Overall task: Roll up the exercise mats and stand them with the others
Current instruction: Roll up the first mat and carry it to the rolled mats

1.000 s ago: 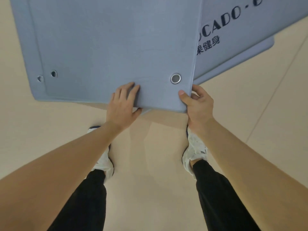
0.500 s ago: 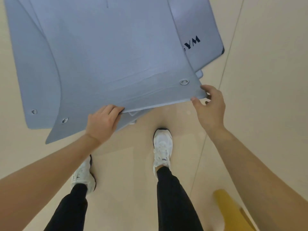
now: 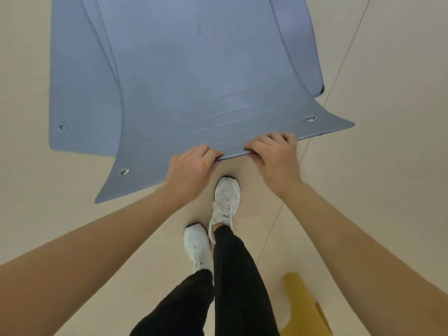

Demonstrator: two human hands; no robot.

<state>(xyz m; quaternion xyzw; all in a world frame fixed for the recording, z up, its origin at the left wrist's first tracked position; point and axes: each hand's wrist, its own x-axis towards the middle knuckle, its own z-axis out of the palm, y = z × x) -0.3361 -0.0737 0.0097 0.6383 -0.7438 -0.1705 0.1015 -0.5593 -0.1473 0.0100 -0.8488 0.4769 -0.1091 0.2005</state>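
Looking straight down from head height, the view shows a blue-grey top mat (image 3: 194, 81) lying on a beige tiled floor (image 3: 388, 117), with a person's two bare arms reaching forward to its near edge. The left hand (image 3: 191, 170) and right hand (image 3: 276, 156) sit side by side near the middle of that edge, with a small gap between them. Both have fingers curled over the edge and grip it; the thumbs are hidden, so how they lie cannot be told. The near edge is raised off the floor where the hands hold it, and the mat's two near corners flare outward, each with a metal eyelet: one by the left corner (image 3: 124, 171) and one by the right (image 3: 310, 118). Faint creases run across the mat just beyond the hands. Under it lie more mats of the same colour: a left mat (image 3: 80, 93) sticks out flat on the floor, with its own eyelet (image 3: 63, 127), and a right mat (image 3: 300, 44) shows as a narrow strip. Below the hands are the person's white shoes, one forward (image 3: 226, 200) and one behind it (image 3: 196, 243), and black trousers (image 3: 232, 275). A yellow object (image 3: 303, 306) sits at the lower right, cut off by the frame.
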